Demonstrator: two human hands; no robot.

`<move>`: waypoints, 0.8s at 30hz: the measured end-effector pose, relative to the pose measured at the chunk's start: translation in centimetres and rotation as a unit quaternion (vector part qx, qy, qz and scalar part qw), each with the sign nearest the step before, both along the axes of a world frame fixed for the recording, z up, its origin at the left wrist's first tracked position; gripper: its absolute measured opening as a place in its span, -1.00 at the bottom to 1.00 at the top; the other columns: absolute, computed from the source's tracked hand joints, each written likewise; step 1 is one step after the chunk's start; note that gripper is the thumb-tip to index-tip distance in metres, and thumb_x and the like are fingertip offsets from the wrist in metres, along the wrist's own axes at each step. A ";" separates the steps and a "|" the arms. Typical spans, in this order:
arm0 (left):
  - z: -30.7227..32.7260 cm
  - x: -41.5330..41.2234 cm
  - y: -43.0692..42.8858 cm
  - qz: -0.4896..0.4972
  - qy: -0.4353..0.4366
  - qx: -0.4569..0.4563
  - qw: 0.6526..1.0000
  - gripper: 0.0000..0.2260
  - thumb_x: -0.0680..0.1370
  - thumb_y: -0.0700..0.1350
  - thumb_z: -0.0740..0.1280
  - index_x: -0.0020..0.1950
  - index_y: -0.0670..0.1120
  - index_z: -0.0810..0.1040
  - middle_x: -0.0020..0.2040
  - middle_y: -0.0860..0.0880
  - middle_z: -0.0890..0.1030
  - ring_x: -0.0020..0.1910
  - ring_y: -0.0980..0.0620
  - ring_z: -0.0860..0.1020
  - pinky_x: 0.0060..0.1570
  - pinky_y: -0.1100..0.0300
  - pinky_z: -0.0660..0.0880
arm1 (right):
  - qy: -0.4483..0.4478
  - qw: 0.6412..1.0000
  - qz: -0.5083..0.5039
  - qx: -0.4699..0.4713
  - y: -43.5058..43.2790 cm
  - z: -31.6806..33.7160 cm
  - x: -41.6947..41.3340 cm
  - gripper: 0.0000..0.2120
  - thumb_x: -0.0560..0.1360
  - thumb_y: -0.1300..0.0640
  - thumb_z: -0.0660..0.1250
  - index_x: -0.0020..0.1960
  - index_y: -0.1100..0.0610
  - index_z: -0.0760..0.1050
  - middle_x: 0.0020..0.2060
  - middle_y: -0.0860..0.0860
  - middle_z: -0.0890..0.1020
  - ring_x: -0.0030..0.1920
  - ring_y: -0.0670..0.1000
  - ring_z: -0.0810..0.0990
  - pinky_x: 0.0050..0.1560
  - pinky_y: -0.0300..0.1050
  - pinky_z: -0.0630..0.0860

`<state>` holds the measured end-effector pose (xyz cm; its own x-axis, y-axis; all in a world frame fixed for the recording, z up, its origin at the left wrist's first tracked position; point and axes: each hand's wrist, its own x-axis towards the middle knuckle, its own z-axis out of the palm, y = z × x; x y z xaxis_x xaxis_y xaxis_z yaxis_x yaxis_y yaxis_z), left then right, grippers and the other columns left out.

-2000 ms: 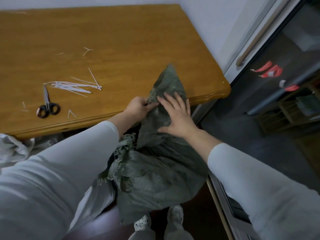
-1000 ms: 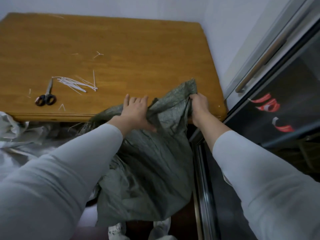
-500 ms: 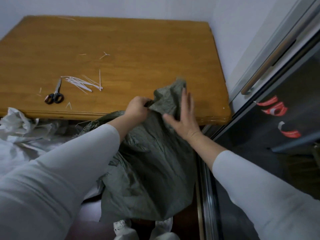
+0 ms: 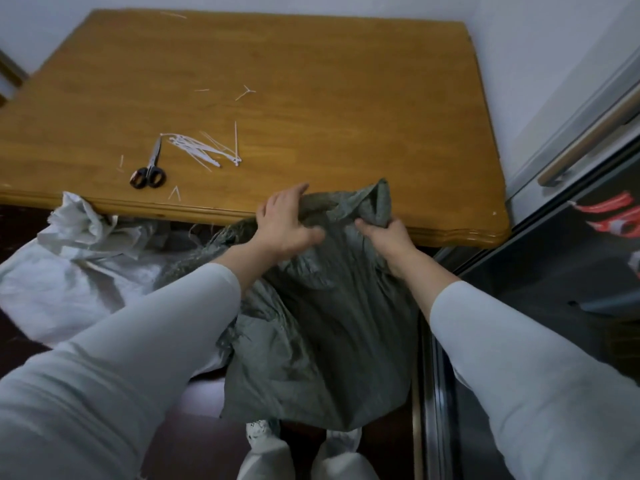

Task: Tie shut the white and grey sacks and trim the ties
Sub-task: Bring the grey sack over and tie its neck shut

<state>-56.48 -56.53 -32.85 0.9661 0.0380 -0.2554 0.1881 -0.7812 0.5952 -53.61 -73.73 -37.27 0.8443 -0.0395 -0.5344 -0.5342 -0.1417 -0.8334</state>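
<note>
A grey woven sack (image 4: pixel 322 334) hangs in front of me, its gathered top lying against the wooden table's (image 4: pixel 311 81) front edge. My left hand (image 4: pixel 284 223) lies over the sack's top, fingers spread and the thumb pressing into the cloth. My right hand (image 4: pixel 388 237) grips a bunched fold of the sack's mouth. A white sack (image 4: pixel 69 271) lies crumpled on the floor at the left, partly under the table. A bundle of white zip ties (image 4: pixel 204 148) and black-handled scissors (image 4: pixel 149 171) lie on the table's left part.
Short cut-off tie ends (image 4: pixel 246 91) are scattered on the table. A glass-fronted cabinet with a long handle (image 4: pixel 585 147) stands close at the right. The wall runs behind the table. My feet (image 4: pixel 304 455) are below the grey sack.
My right hand went from flat on the sack to gripping its top fold. My left hand opened and spread over the sack's mouth. The view shifted right.
</note>
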 end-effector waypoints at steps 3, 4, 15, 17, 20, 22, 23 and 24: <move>-1.6 -0.9 1.1 -0.058 0.038 0.182 0.981 0.11 0.30 0.27 0.45 0.54 -0.07 -0.23 0.53 -0.04 0.09 0.51 -0.09 0.06 0.45 -0.11 -0.01 | 0.037 0.999 -0.018 0.025 -0.2 0.1 0.2 -0.53 0.41 0.15 0.45 0.27 0.21 0.42 0.08 0.12 0.60 0.06 0.14 0.59 0.11 0.03 0.52; -2.1 -0.9 1.2 -0.061 0.041 0.190 0.979 0.14 0.29 0.29 0.45 0.53 -0.08 -0.26 0.51 -0.05 0.14 0.50 -0.09 0.09 0.45 -0.10 0.00 | 0.048 0.998 -0.025 0.043 -0.2 0.1 0.1 -0.56 0.41 0.19 0.44 0.26 0.22 0.45 0.06 0.13 0.62 0.04 0.15 0.60 0.06 0.02 0.53; -2.6 1.2 1.2 -0.027 -0.021 0.059 0.998 -0.62 0.60 -0.23 0.17 0.43 -0.11 0.28 0.26 -0.18 0.52 0.21 -0.21 0.48 0.06 0.00 0.45 | 0.118 0.982 -0.079 0.123 -1.8 0.8 0.1 -0.70 0.40 0.26 0.25 0.10 0.32 0.55 0.03 0.23 0.63 0.04 0.26 0.62 0.16 0.20 0.50; -2.3 1.4 1.1 -0.038 -0.008 0.035 0.999 -0.75 0.63 -0.18 0.13 0.28 -0.16 0.41 0.18 -0.20 0.54 0.17 -0.22 0.48 -0.03 0.06 0.41 | 0.085 0.982 -0.112 0.128 -1.9 0.7 0.7 -0.66 0.43 0.26 0.31 0.19 0.29 0.50 0.03 0.21 0.63 0.01 0.23 0.63 0.07 0.18 0.55; -2.2 1.4 1.1 -0.025 0.022 -0.010 0.999 -0.82 0.65 -0.10 0.10 -0.03 -0.16 0.42 -0.04 -0.19 0.53 0.03 -0.20 0.50 -0.18 0.13 0.31 | -0.010 0.994 -0.109 0.023 -1.9 0.3 1.5 -0.57 0.46 0.21 0.40 0.28 0.23 0.38 0.07 0.12 0.58 0.10 0.16 0.58 0.15 0.12 0.52; -2.1 1.5 1.2 0.000 0.037 -0.046 0.998 -0.75 0.65 -0.06 0.10 -0.01 -0.21 0.44 -0.03 -0.20 0.53 0.00 -0.19 0.50 -0.17 0.13 0.31 | -0.065 0.990 -0.035 -0.116 -1.5 -0.1 1.5 -0.58 0.48 0.14 0.38 0.27 0.22 0.37 0.14 0.13 0.55 0.17 0.15 0.53 0.18 0.05 0.48; -1.9 1.5 1.1 0.004 0.040 -0.061 0.997 -0.70 0.65 -0.04 0.09 0.04 -0.24 0.47 0.01 -0.21 0.55 0.00 -0.18 0.50 -0.15 0.11 0.33 | -0.090 0.978 0.010 -0.189 -1.2 -0.1 1.4 -0.60 0.49 0.11 0.36 0.26 0.21 0.37 0.17 0.14 0.54 0.18 0.16 0.52 0.13 0.02 0.47; -1.6 1.6 0.9 0.003 0.043 -0.075 0.996 -0.67 0.65 -0.02 0.09 0.11 -0.25 0.49 0.05 -0.22 0.55 0.02 -0.17 0.51 -0.11 0.08 0.36 | -0.110 0.960 0.059 -0.249 -0.7 -0.1 1.2 -0.63 0.50 0.10 0.34 0.24 0.20 0.37 0.18 0.14 0.54 0.18 0.16 0.51 0.07 -0.02 0.45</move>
